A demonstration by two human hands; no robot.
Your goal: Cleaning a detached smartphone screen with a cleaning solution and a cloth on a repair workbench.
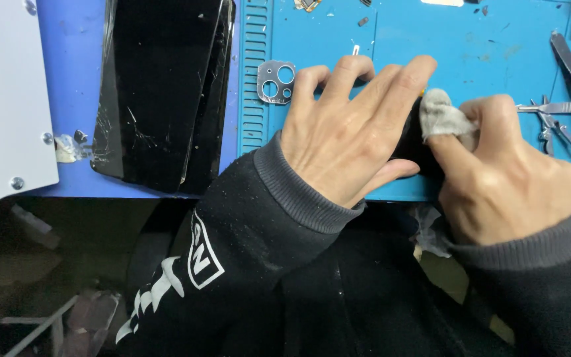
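Fingers of the left hand point(348, 129) lie spread and flat, pressing down on a dark object point(412, 142) that is mostly hidden beneath them on the blue work mat point(470, 46). At the far left stands a white panel point(8, 99) with screws. Beside it rests a stack of cracked black phone screens point(160, 92), leaning over the mat's ribbed edge. Just left of the left fingertips lies a small silver camera-lens frame point(277, 82) with round holes. Right of the dark object, the right hand point(507, 182) pinches a greyish wad of cloth point(443, 117) between thumb and forefinger, holding it against the object. At the far right, metal tweezers point(550, 107) and other tools lie near the right hand. Both wrists wear dark sleeves.
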